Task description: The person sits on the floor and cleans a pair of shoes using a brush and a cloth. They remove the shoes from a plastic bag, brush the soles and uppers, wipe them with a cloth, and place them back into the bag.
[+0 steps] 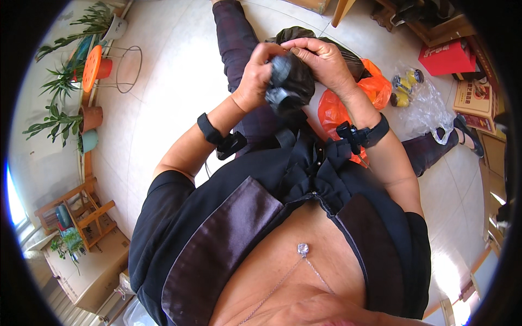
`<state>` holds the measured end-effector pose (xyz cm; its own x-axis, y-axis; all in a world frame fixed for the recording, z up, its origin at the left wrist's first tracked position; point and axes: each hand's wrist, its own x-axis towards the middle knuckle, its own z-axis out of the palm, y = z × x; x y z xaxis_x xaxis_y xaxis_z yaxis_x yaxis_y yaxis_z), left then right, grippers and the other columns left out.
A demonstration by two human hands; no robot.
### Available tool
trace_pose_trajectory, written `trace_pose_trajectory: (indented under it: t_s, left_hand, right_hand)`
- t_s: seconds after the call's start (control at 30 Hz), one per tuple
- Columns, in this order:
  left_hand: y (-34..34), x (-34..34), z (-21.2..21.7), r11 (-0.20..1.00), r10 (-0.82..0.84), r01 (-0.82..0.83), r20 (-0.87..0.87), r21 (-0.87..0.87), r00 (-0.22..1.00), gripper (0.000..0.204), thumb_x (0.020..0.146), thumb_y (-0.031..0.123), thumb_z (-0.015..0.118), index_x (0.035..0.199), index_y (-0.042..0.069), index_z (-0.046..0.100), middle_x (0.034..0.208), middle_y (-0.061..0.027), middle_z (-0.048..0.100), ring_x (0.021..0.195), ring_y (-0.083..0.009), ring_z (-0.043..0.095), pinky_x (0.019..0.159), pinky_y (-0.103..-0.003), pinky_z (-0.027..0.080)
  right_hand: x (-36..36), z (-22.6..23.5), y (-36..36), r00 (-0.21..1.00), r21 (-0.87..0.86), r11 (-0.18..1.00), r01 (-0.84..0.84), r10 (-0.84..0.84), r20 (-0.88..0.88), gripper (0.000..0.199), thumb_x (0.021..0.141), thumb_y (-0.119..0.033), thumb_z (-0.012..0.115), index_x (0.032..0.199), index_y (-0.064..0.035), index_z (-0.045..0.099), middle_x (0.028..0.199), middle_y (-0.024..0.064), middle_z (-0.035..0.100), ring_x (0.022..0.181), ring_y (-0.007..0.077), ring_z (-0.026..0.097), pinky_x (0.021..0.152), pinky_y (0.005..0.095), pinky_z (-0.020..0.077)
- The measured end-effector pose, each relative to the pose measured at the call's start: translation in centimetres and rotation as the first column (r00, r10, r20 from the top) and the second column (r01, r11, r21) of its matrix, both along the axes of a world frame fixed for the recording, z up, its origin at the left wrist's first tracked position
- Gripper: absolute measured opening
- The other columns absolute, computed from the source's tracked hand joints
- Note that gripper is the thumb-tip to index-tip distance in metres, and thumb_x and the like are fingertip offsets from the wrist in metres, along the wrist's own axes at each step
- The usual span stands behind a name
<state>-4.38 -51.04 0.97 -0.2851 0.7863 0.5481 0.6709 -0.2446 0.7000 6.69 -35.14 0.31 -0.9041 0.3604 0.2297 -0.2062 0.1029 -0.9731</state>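
A crumpled black plastic bag (293, 81), partly smeared by motion, is bunched up between my hands above my lap. My left hand (256, 75) is closed round its left side, with the fingertips hidden behind the folds. At its upper right edge, my right hand (322, 58) has thumb and finger pinched together on the plastic. Just past my hands lies a larger dark bag (348, 58), mostly covered by the right hand and forearm. An orange plastic bag (333, 108) sits under and beside my right forearm.
To the right, a clear plastic bag (427, 111) lies beside several yellow jars (402, 84). Beyond are a red box (443, 57) and a cardboard carton (474, 104). At left stand potted plants (89, 117), an orange-topped stool (92, 68) and a wooden rack (89, 217).
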Motion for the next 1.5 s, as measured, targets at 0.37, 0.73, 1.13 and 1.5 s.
trace_pose_trajectory:
  t_s: [0.37, 0.73, 1.13, 1.5]
  left_hand:
    - [-1.7, -0.4, -0.5, 0.992, -0.053, 0.095, 0.398, -0.087, 0.916, 0.02, 0.083, -0.011, 0.059, 0.095, 0.001, 0.069, 0.096, -0.0048, 0.068, 0.088, -0.0157, 0.063, 0.081, -0.028, 0.051]
    - [-2.0, 1.4, -0.2, 0.992, -0.047, 0.033, -0.113, -0.125, 0.992, 0.035, 0.067, -0.009, 0.073, 0.097, 0.003, 0.058, 0.097, -0.0122, 0.057, 0.088, -0.0298, 0.061, 0.076, -0.035, 0.053]
    - [-2.4, 2.1, -1.3, 0.984, 0.168, -0.174, -0.156, -0.026, 0.973, 0.024, 0.075, -0.013, 0.061, 0.092, 0.003, 0.055, 0.097, -0.0131, 0.056, 0.089, -0.0316, 0.059, 0.076, -0.035, 0.051]
    - [-2.0, 2.0, -2.3, 0.96, 0.276, -0.267, 0.133, -0.081, 0.952, 0.022, 0.075, -0.007, 0.071, 0.089, 0.003, 0.057, 0.08, -0.009, 0.059, 0.072, -0.0235, 0.061, 0.066, -0.031, 0.052]
  right_hand:
    - [0.4, -2.7, -0.7, 0.993, -0.296, 0.951, -0.089, 0.109, 0.051, 0.011, 0.092, -0.004, 0.065, 0.093, -0.0063, 0.054, 0.08, -0.0034, 0.058, 0.072, 0.0039, 0.056, 0.065, 0.0189, 0.0472]
    - [1.9, -1.3, -2.0, 0.94, -0.391, 0.92, 0.013, 0.122, 0.319, 0.011, 0.094, -0.011, 0.066, 0.102, -0.0039, 0.064, 0.089, -0.0014, 0.065, 0.078, 0.0047, 0.058, 0.072, 0.0192, 0.0492]
    - [1.7, -2.8, -4.1, 0.981, -0.07, 0.992, 0.107, -0.094, 0.17, 0.01, 0.09, -0.004, 0.067, 0.099, 0.0001, 0.069, 0.091, 0.0044, 0.071, 0.081, 0.0068, 0.064, 0.076, 0.023, 0.0529]
    - [2.2, -0.3, -4.0, 0.985, 0.302, 0.953, 0.038, -0.086, 0.148, 0.017, 0.081, -0.004, 0.071, 0.098, -0.0012, 0.069, 0.088, 0.0117, 0.071, 0.081, 0.0223, 0.071, 0.074, 0.0308, 0.0553]
